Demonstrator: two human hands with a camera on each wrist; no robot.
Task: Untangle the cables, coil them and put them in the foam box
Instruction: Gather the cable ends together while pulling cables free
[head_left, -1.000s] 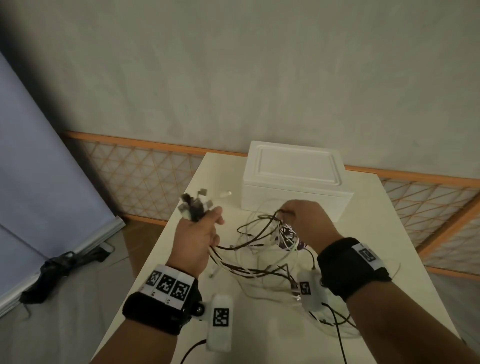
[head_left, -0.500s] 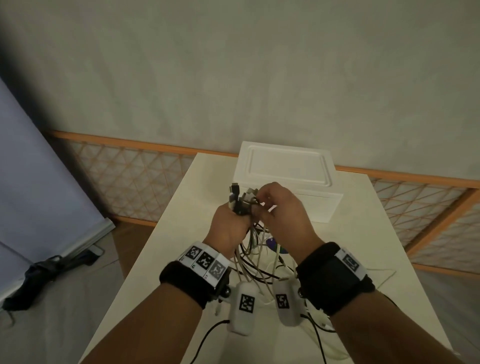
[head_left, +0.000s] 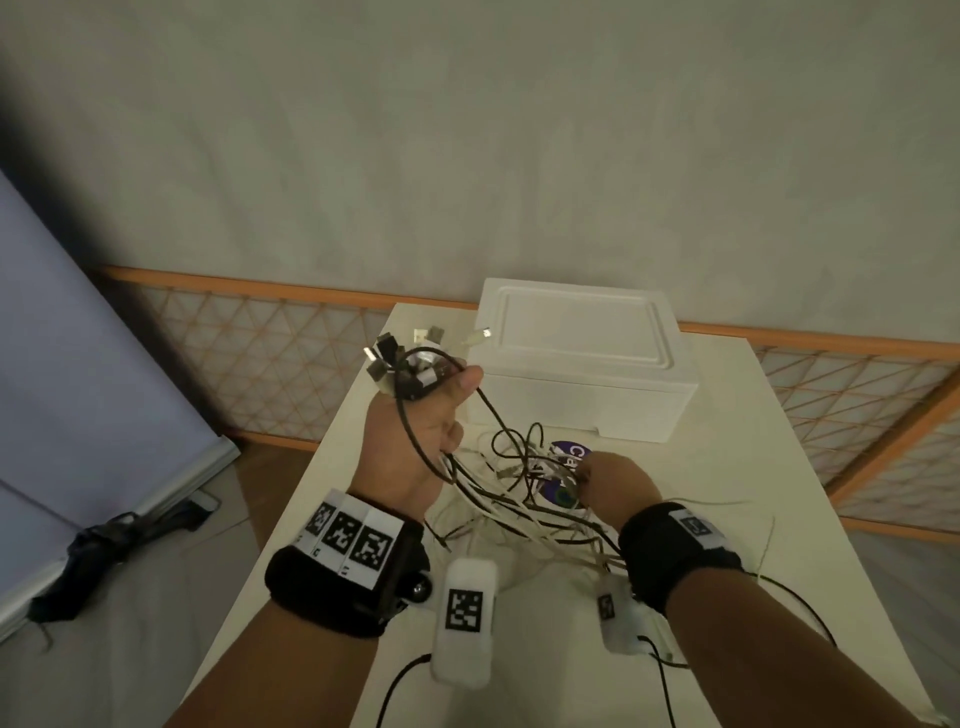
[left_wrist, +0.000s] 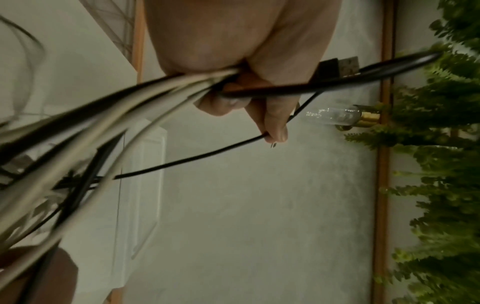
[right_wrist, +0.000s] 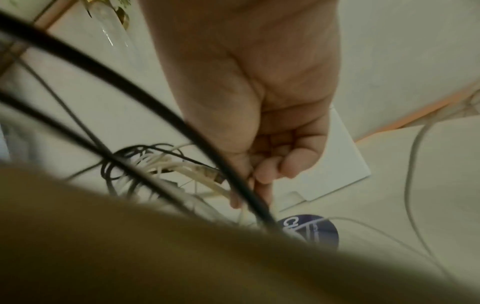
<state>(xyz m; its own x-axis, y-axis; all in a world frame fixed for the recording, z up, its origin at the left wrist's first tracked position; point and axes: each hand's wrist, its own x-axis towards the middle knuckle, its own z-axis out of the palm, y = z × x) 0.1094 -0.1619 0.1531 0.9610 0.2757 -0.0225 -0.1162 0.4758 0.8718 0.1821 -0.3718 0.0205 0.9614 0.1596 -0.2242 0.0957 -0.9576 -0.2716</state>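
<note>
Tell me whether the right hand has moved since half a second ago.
Yes. The right hand has dropped from the plug bunch by the foam box lid toward the table, nearer the person, now beside the blue sticker.

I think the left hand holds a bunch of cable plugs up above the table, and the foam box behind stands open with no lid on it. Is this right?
One detail is wrong. The foam box is closed: the head view shows its lid seated on top. The rest holds: the left hand grips the bunch of cable plugs up above the table.
</note>
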